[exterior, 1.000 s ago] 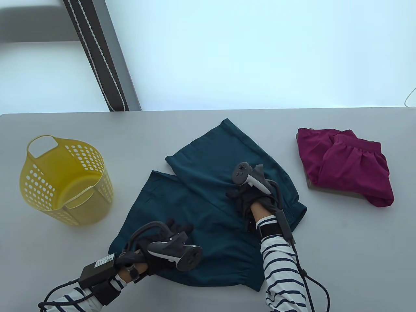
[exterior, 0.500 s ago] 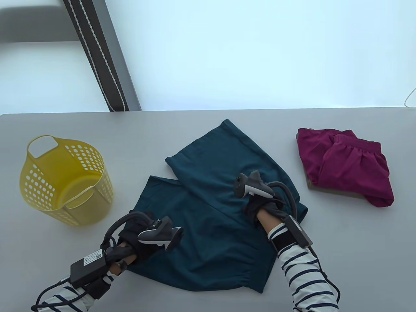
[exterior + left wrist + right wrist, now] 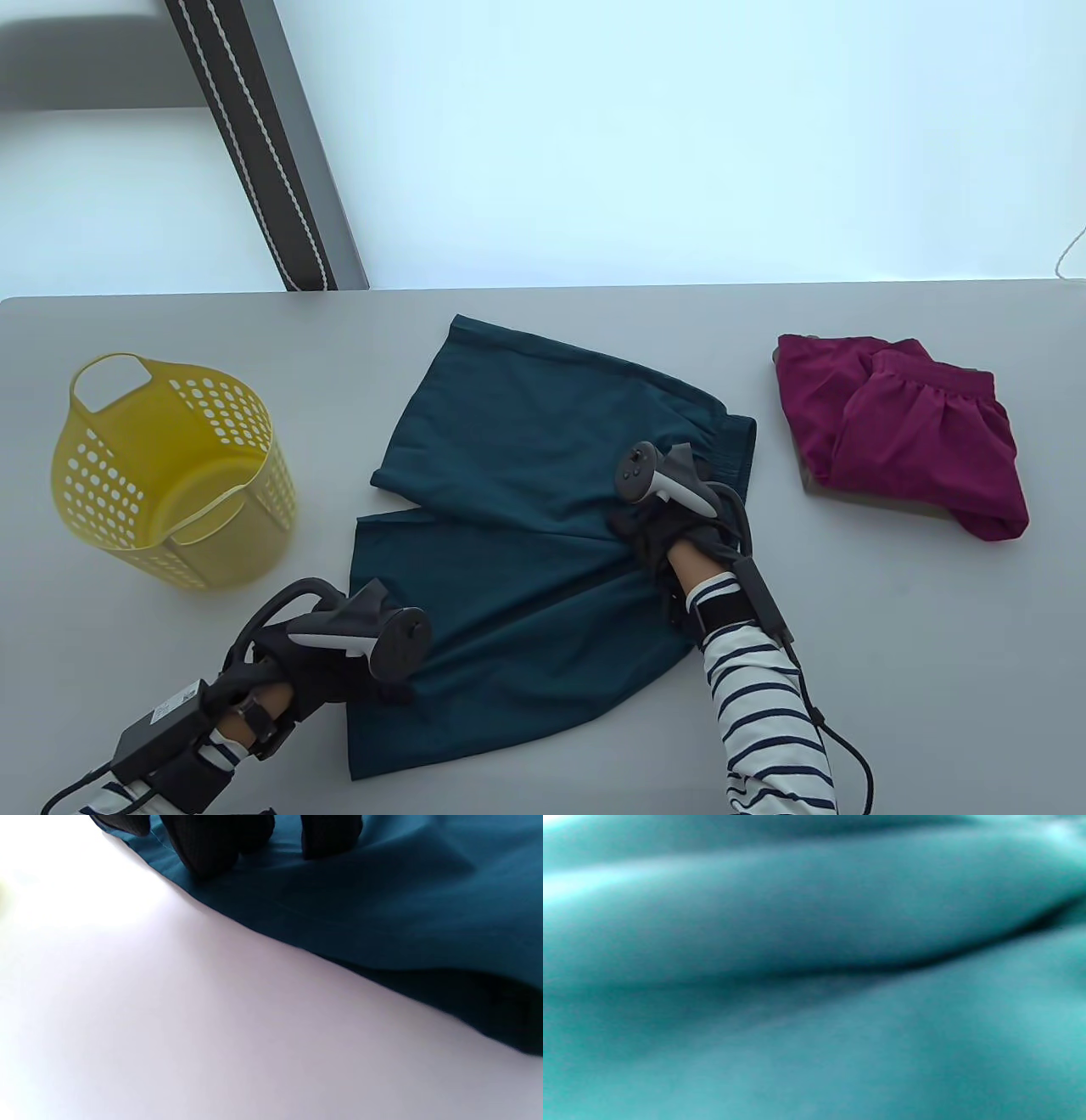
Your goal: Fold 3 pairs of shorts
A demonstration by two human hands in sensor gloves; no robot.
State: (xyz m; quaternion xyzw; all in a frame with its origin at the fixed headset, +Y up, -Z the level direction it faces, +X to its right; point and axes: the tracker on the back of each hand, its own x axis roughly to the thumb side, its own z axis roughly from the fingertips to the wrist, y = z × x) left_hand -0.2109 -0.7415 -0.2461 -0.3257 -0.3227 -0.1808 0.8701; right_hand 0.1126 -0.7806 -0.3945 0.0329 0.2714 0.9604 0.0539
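Note:
Teal shorts [image 3: 526,441] lie spread flat mid-table, legs pointing left and the waistband on the right. My left hand [image 3: 339,675] is at the near leg's lower left edge. In the left wrist view its fingertips [image 3: 208,853] press down on the teal fabric [image 3: 382,908] just inside the hem. My right hand [image 3: 653,531] rests on the shorts near the crotch, below the waistband. Its fingers are hidden under the tracker. The right wrist view shows only blurred teal cloth [image 3: 814,984]. Maroon shorts [image 3: 899,433] lie folded at the right.
A yellow perforated basket [image 3: 93,501] stands at the left of the grey table [image 3: 891,662]. A brown edge [image 3: 891,507] shows under the maroon shorts. A thin white cord [image 3: 1071,255] hangs at the far right edge.
The teal shorts have swung round: the far leg moved from upper right to upper left and the waistband to the right. My left hand slid down and left. My right hand barely shifted.

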